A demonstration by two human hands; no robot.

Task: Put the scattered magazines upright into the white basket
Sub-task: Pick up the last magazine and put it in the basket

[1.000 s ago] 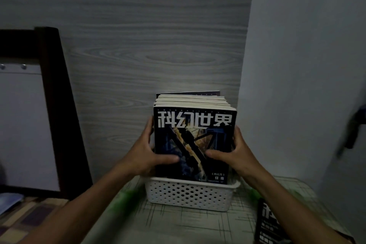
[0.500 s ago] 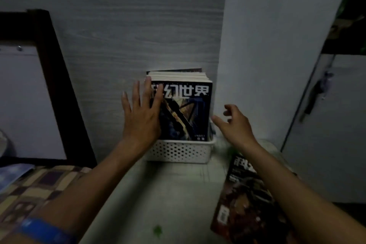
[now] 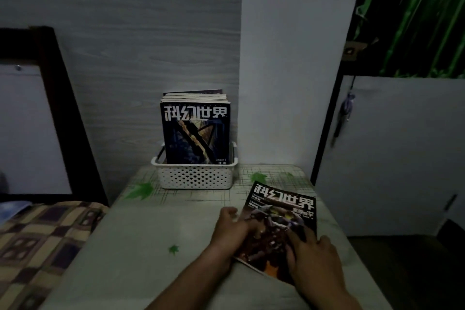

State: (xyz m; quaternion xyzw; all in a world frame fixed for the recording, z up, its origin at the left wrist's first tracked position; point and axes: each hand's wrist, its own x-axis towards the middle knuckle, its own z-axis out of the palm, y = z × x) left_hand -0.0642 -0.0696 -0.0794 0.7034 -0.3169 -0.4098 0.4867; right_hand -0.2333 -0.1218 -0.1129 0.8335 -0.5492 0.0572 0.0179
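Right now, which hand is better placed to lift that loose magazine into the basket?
Left. The left hand already curls at the magazine's near-basket edge; the right hand only lies on top.

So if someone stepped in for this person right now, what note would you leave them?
Left hand: gripping the left edge of the loose magazine.
Right hand: fingers flat on its cover, near the lower right.
The magazine lies flat on the table, in front and right of the basket.
Done: a stack stands upright in the basket.
Left: lift this magazine and stand it in too.
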